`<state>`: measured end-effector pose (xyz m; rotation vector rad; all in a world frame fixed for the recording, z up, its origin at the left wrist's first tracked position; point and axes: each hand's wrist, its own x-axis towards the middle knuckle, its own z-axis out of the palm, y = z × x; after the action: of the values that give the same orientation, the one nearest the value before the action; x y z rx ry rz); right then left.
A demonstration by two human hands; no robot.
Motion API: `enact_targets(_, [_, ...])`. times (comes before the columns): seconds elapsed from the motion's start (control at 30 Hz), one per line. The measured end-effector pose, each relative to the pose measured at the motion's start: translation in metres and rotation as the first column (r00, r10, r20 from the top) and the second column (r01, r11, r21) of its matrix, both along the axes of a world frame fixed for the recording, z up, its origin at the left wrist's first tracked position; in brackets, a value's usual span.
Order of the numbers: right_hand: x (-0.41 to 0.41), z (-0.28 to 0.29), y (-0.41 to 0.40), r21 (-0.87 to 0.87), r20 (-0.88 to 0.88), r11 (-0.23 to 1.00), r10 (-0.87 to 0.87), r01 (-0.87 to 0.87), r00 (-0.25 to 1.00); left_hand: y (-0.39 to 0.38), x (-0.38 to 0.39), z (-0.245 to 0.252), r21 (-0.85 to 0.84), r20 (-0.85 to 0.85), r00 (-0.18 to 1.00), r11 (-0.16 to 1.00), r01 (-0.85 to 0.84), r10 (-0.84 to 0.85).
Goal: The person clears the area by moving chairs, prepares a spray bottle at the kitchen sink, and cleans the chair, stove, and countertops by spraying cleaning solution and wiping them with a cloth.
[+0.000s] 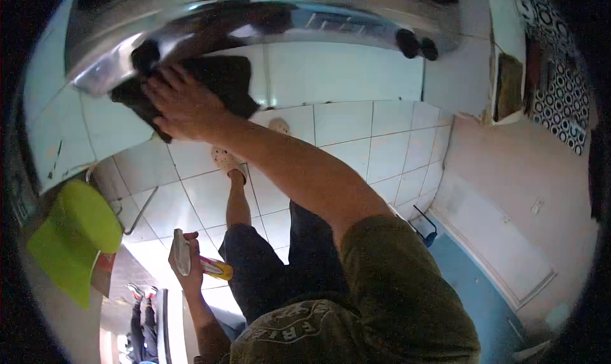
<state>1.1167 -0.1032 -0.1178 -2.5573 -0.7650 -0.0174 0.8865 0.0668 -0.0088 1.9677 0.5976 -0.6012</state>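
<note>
My right hand (184, 101) is spread flat on a dark cloth (219, 77). The cloth lies against the white front (339, 73) of what looks like a stove, just under its shiny metal edge (267, 18). A black knob (145, 56) is close to my fingertips, and two more black knobs (415, 44) sit at the right of that edge. Lower down, my left hand (191, 264) grips a yellow container (217, 268) with red and white markings. A pale, flat piece (181, 252) shows at the same hand; whether it belongs to the container I cannot tell.
A lime-green chair (90, 221) with metal legs stands at the left. White floor tiles (343, 123) lie under my beige clogs (224, 158). A patterned cloth (558, 101) hangs at the right near a pale door (487, 235). Another person's legs (143, 326) show at lower left.
</note>
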Motion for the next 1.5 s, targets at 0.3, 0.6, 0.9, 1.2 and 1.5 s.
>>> enact_targets(0.3, [-0.046, 0.033, -0.168, -0.295, 0.01, 0.928, -0.237, 0.229, 0.971, -0.029, 0.036, 0.021, -0.127, -0.035, 0.988, 0.981, 0.148, -0.154])
enact_targets(0.6, [-0.084, 0.023, -0.209, -0.267, 0.198, 0.55, -0.772, 0.791, 0.604, -0.039, 0.043, 0.023, -0.188, 0.081, 0.95, 0.931, 0.312, -0.302])
enact_targets(0.9, [-0.066, 0.024, -0.217, -0.251, 0.015, 0.7, -0.688, 0.669, 0.725, -0.036, 0.04, 0.029, -0.151, 0.054, 0.931, 0.919, 0.365, -0.361])
enact_targets(1.2, [-0.056, 0.026, -0.243, -0.184, 0.089, 0.685, -0.702, 0.705, 0.706, -0.047, 0.049, 0.034, -0.092, 0.06, 0.916, 0.911, 0.401, -0.397])
enact_targets(1.5, [-0.059, 0.017, -0.239, -0.151, 0.163, 0.621, -0.752, 0.769, 0.639, -0.038, 0.043, 0.04, -0.11, 0.047, 0.914, 0.907, 0.406, -0.404])
